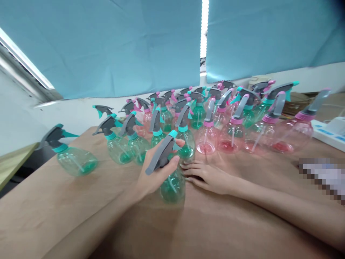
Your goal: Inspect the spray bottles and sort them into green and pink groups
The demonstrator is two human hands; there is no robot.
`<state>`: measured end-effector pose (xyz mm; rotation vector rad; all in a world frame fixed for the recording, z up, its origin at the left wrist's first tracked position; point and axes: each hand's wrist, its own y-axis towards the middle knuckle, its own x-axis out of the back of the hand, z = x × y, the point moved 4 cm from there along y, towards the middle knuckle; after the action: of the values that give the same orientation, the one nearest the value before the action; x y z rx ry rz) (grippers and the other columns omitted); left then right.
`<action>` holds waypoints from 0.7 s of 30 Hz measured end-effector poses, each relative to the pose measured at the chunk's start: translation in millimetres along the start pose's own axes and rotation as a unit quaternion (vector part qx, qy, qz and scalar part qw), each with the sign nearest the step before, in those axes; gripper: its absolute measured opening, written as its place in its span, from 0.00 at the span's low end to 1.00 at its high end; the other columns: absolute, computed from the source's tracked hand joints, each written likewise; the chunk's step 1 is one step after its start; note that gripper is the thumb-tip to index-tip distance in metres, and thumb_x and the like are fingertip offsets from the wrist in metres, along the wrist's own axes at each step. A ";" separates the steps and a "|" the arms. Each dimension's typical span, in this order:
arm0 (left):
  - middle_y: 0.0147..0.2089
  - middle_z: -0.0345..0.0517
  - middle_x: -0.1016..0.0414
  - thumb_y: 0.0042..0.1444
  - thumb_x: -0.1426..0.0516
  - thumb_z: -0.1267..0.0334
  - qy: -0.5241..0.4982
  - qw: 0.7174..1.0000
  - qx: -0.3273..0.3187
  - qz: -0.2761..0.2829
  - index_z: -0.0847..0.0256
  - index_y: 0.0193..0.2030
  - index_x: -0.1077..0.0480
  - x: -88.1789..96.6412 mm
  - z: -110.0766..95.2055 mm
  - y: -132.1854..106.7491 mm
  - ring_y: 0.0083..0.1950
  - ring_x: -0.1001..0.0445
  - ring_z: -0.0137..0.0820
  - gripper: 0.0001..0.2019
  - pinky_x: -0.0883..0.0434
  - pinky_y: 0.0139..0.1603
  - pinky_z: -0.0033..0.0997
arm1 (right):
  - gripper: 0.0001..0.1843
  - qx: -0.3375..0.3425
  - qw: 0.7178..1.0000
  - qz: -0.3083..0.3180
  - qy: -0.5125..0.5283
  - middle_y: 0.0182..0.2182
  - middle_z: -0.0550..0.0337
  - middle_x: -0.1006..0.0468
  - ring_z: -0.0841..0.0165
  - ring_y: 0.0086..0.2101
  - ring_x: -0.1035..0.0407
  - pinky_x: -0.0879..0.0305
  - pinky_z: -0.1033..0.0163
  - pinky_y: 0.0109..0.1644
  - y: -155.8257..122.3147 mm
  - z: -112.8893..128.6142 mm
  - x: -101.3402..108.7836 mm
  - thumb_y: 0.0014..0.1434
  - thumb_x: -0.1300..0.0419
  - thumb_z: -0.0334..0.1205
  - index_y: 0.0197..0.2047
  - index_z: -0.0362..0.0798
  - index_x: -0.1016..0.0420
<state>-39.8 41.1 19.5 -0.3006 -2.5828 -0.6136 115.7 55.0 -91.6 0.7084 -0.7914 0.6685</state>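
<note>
My left hand (156,172) is wrapped round the neck of a green spray bottle (172,187) with a grey trigger head and teal collar, standing on the brown table (188,230). My right hand (207,176) lies flat on the table beside that bottle, fingers stretched out towards its base and almost touching it. Just behind stand several more green spray bottles (134,144).
Several pink spray bottles (229,136) crowd the right and back of the table. A lone green bottle (72,158) stands at the left. A white power strip (331,133) lies at the right edge. Blue curtains (121,46) hang behind.
</note>
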 end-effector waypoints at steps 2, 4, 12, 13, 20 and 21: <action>0.52 0.45 0.23 0.54 0.43 0.69 -0.005 1.000 0.007 -0.009 0.57 0.49 0.29 -0.7 -0.4 -0.4 0.49 0.24 0.35 0.15 0.25 0.51 0.36 | 0.17 0.001 1.000 -0.002 -0.002 0.57 0.52 0.27 0.63 0.59 0.36 0.40 0.52 0.63 -0.3 -0.5 -0.8 0.69 0.50 0.40 0.56 0.49 0.28; 0.54 0.46 0.24 0.55 0.43 0.68 -0.006 1.000 0.006 -0.015 0.58 0.51 0.30 -1.0 -0.4 -1.0 0.52 0.24 0.34 0.16 0.26 0.54 0.35 | 0.17 0.003 1.000 -0.006 -0.004 0.58 0.53 0.28 0.62 0.59 0.36 0.39 0.51 0.63 -0.8 -1.3 -1.7 0.68 0.50 0.40 0.56 0.50 0.28; 0.60 0.46 0.28 0.53 0.38 0.58 0.034 0.999 0.006 0.009 0.53 0.61 0.36 4.6 5.3 -9.4 0.51 0.24 0.38 0.28 0.25 0.52 0.39 | 0.17 0.007 0.999 -0.010 -0.030 0.57 0.53 0.27 0.61 0.59 0.36 0.38 0.50 0.62 -0.5 0.4 -2.1 0.67 0.49 0.37 0.56 0.50 0.28; 0.61 0.47 0.29 0.53 0.37 0.57 0.046 0.999 0.005 0.013 0.53 0.62 0.38 5.7 5.1 -11.5 0.51 0.24 0.39 0.30 0.25 0.52 0.40 | 0.17 0.005 0.999 -0.008 -0.032 0.57 0.53 0.27 0.61 0.58 0.36 0.38 0.50 0.62 -0.5 0.6 -2.2 0.67 0.49 0.37 0.56 0.50 0.28; 0.54 0.46 0.26 0.53 0.38 0.57 0.154 0.988 0.014 0.019 0.52 0.62 0.40 6.7 2.5 -26.0 0.47 0.24 0.39 0.30 0.25 0.46 0.39 | 0.17 0.004 0.999 -0.015 -0.051 0.56 0.51 0.26 0.60 0.57 0.34 0.36 0.49 0.60 -1.5 2.9 -3.3 0.67 0.49 0.37 0.57 0.50 0.28; 0.50 0.45 0.24 0.54 0.38 0.56 0.167 0.986 0.016 0.011 0.52 0.62 0.40 7.0 2.8 -28.2 0.45 0.24 0.39 0.29 0.26 0.45 0.39 | 0.17 0.005 0.998 -0.013 -0.055 0.55 0.52 0.26 0.60 0.57 0.34 0.36 0.49 0.60 -1.2 3.7 -3.3 0.67 0.48 0.37 0.56 0.50 0.27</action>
<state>-55.7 18.5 10.2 -0.1961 -2.2628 -0.5611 113.4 50.6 -92.7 0.7689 -0.8794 0.6139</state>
